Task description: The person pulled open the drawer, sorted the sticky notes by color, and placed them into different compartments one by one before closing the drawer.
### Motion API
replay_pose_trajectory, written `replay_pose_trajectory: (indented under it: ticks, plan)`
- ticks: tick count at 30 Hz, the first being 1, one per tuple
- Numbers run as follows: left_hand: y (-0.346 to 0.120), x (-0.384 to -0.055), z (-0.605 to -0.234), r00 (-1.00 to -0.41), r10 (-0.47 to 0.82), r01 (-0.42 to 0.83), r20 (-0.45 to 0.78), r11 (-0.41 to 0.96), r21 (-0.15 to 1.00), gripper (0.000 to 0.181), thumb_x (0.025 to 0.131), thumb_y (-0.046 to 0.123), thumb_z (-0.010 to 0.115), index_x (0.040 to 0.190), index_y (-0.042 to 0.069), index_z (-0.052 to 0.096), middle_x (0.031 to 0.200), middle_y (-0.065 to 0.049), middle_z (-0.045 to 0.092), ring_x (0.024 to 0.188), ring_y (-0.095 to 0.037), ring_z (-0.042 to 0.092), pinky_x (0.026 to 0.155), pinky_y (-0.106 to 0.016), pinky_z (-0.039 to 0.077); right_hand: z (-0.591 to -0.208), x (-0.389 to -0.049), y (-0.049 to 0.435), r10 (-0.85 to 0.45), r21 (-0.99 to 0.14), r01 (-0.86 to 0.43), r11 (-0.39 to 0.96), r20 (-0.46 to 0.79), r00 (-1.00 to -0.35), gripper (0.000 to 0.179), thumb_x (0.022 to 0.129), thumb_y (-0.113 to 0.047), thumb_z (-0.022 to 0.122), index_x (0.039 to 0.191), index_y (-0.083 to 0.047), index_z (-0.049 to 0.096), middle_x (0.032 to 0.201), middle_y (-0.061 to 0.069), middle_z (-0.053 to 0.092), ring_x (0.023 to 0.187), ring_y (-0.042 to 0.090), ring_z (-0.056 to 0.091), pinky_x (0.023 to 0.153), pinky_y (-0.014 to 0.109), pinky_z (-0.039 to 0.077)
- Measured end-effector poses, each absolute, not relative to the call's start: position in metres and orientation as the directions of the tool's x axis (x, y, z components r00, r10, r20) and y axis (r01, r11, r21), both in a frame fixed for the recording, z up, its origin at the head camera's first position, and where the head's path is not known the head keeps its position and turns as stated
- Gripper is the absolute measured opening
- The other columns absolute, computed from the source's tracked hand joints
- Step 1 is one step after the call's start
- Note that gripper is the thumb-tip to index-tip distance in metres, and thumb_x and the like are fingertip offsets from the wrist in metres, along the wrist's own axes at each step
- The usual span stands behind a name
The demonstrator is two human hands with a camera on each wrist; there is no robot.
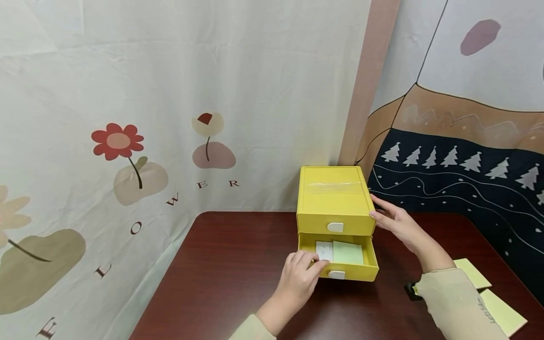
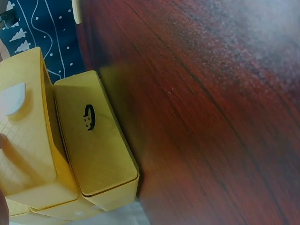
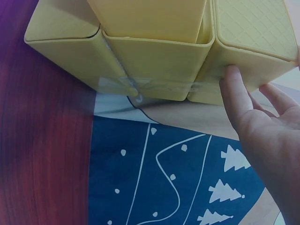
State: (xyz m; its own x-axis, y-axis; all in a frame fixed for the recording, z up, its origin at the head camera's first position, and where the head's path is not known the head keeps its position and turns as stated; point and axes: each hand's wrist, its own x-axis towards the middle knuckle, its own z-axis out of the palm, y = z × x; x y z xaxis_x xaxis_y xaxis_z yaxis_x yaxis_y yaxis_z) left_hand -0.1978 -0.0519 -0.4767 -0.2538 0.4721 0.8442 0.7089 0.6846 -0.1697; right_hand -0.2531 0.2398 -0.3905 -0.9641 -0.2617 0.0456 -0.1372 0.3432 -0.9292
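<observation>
A yellow drawer cabinet (image 1: 333,189) stands on the table, with clear tape across its top. Its middle drawer (image 1: 357,272) is pulled out and holds a white paper (image 1: 324,250) and a pale green paper pad (image 1: 348,253). My left hand (image 1: 294,279) grips the front rim of that drawer near its left corner, fingers curled over the wall. Below it, the closed bottom drawer (image 2: 101,145) has a dark slotted fitting on its front. My right hand (image 1: 401,227) rests its extended fingers on the cabinet's right side, near the upper drawer.
Two pale yellow-green pads (image 1: 472,274) lie on the right of the dark red table (image 1: 221,274), partly behind the right sleeve. A printed cloth (image 1: 263,94) hangs behind the cabinet, and a dark tree-patterned cloth (image 1: 450,179) hangs to the right.
</observation>
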Motion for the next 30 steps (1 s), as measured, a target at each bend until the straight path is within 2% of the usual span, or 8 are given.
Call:
replay_pose_trajectory:
  ticks: [12,17,26,30]
  plan:
    - [-0.05,-0.203,-0.478,-0.28,0.465,0.698,0.84,0.7,-0.154,0.019,0.081,0.013,0.064,0.095,0.023,0.072,0.088,0.005,0.058,0.084,-0.013,0.054,0.071,-0.026,0.04,-0.391,-0.253,0.239,-0.253,-0.924,-0.131,0.359,0.038,-0.967,0.07,0.097,-0.039,0.049,0.153,-0.015,0.015,0.15,0.022,0.031,0.119,0.015,0.054,0.101,0.05,0.038]
    - [-0.048,-0.208,-0.48,-0.274,0.456,0.68,0.847,0.715,-0.165,0.021,0.082,0.011,0.061,0.096,0.024,0.072,0.089,0.006,0.059,0.083,-0.014,0.053,0.071,-0.027,0.04,-0.39,-0.252,0.238,-0.254,-0.923,-0.131,0.361,0.037,-0.966,0.069,0.097,-0.039,0.049,0.153,-0.016,0.015,0.151,0.021,0.03,0.118,0.011,0.054,0.101,0.049,0.039]
    - [-0.046,-0.216,-0.481,-0.275,0.443,0.658,0.853,0.734,-0.169,0.025,0.072,0.009,0.075,0.093,0.023,0.072,0.091,0.005,0.06,0.083,-0.015,0.054,0.07,-0.027,0.041,-0.391,-0.254,0.238,-0.249,-0.922,-0.129,0.365,0.037,-0.968,0.07,0.097,-0.04,0.049,0.153,-0.017,0.015,0.15,0.022,0.03,0.119,0.015,0.054,0.101,0.051,0.039]
    - [-0.045,-0.219,-0.482,-0.271,0.435,0.658,0.859,0.735,-0.164,0.025,0.072,0.009,0.074,0.092,0.023,0.072,0.091,0.005,0.06,0.083,-0.015,0.055,0.07,-0.028,0.041,-0.393,-0.255,0.238,-0.245,-0.922,-0.127,0.366,0.036,-0.969,0.07,0.097,-0.041,0.049,0.153,-0.016,0.015,0.15,0.021,0.031,0.116,0.009,0.055,0.101,0.051,0.038]
